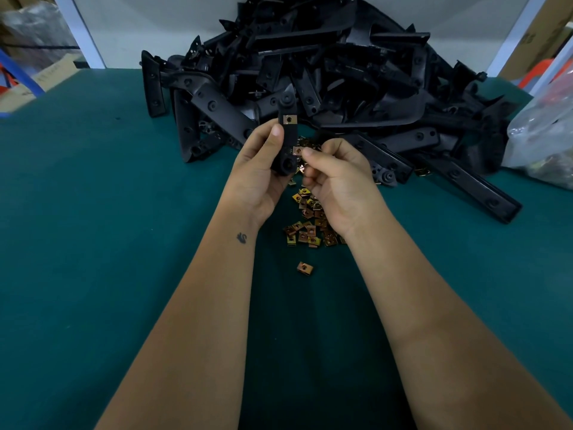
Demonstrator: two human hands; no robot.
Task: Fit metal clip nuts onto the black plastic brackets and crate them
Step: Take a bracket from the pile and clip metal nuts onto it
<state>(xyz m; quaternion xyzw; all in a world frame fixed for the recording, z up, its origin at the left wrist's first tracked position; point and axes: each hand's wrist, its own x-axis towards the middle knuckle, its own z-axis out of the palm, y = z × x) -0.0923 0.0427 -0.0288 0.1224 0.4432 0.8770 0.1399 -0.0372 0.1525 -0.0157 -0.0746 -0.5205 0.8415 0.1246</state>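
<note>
My left hand (259,169) grips a black plastic bracket (286,135) upright above the green table. One brass-coloured clip nut (290,119) sits on the bracket's upper part. My right hand (336,178) pinches a second clip nut (298,150) against the bracket's right edge, lower down. Below my hands, a scatter of loose clip nuts (310,225) lies on the table, with one stray nut (305,268) nearer to me. A big heap of black brackets (325,76) fills the back of the table.
The green table mat (108,243) spreads to the left and front. A clear plastic bag (545,135) with parts lies at the right edge. Cardboard boxes (37,82) stand beyond the table at the left. White frame posts (83,32) rise at the back.
</note>
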